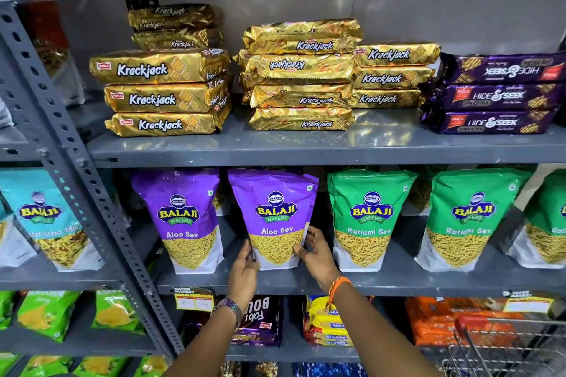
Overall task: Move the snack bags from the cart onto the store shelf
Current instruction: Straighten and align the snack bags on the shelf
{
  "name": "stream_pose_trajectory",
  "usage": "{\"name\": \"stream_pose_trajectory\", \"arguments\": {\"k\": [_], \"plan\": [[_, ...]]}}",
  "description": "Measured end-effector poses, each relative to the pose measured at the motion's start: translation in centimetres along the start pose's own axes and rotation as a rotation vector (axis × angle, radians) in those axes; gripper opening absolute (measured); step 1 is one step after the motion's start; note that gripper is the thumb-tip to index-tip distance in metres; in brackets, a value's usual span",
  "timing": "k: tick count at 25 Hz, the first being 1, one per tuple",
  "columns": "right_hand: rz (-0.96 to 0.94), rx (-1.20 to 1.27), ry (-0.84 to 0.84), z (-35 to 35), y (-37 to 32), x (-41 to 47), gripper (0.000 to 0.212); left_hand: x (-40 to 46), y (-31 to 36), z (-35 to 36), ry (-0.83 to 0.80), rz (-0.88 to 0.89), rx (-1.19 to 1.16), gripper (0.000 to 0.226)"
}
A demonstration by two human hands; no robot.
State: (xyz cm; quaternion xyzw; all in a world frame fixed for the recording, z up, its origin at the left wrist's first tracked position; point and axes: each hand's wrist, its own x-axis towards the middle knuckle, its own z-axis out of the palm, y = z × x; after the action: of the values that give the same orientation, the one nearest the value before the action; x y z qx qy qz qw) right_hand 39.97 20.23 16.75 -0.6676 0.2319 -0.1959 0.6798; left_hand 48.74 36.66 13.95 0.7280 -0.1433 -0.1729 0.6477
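Snack bag (273,217), "Balaji Aloo Sev"

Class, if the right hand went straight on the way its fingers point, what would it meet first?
The right hand grips the purple Aloo Sev bag at its edge, so it meets that bag first.

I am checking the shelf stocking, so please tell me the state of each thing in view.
Middle Aloo Sev bag: upright, held at both lower edges.
Left hand: grips its lower left edge.
Right hand: pinches its lower right edge.
Other Aloo Sev bag: upright, untouched.
Ratlami Sev bags: upright, untouched.
Krackjack packs: lying flat, stacked.
Hide & Seek packs: stacked flat, top one upside down.
Cart: only partly in view.
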Motion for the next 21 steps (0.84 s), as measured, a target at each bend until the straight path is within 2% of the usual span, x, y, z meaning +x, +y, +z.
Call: {"name": "stream_pose_trajectory", "arguments": {"k": [4, 6, 8, 10, 12, 14, 15, 17, 18, 21], "plan": [[0.032, 0.053, 0.080, -0.6, -1.5, -2.3, 0.054, -3.1, 2.4, -0.2, 0.221, 0.148, 0.288, 0.064], [0.057, 0.069, 0.142, -1.1, -2.4, -3.3, 0.054, -4.3, 4.4, 0.2, 0.291, 0.221, 0.345, 0.061], [0.066, 0.099, 0.175, -2.0, -3.2, -4.0, 0.050, -4.7, 6.0, 0.8, 0.297, 0.157, 0.275, 0.061], [0.065, 0.147, 0.259, -3.4, -3.5, -4.4, 0.039, -4.2, 7.1, 1.2, 0.255, -0.010, 0.113, 0.070], [0.067, 0.066, 0.488, -5.3, -2.8, -4.8, 0.036, -3.5, 7.1, 1.0, 0.198, -0.136, 0.022, 0.087], [0.078, -0.060, 0.729, -7.3, -1.9, -5.2, 0.061, -2.6, 6.2, 0.7, 0.139, -0.209, -0.033, 0.097], [0.120, -0.095, 0.789, -8.0, -1.9, -5.4, 0.078, -1.9, 5.3, 0.6, 0.112, -0.221, -0.054, 0.101], [0.248, -0.132, 0.789, -8.7, -2.3, -5.6, 0.104, -0.3, 3.7, 0.5, 0.050, -0.218, -0.073, 0.102], [0.278, -0.164, 0.767, -9.0, -2.5, -5.7, 0.112, -0.3, 3.8, 0.7, 0.024, -0.204, -0.088, 0.095], [0.218, -0.273, 0.709, -9.0, -2.4, -5.0, 0.122, -0.7, 4.0, 1.7, -0.008, -0.164, -0.156, 0.073]]}}
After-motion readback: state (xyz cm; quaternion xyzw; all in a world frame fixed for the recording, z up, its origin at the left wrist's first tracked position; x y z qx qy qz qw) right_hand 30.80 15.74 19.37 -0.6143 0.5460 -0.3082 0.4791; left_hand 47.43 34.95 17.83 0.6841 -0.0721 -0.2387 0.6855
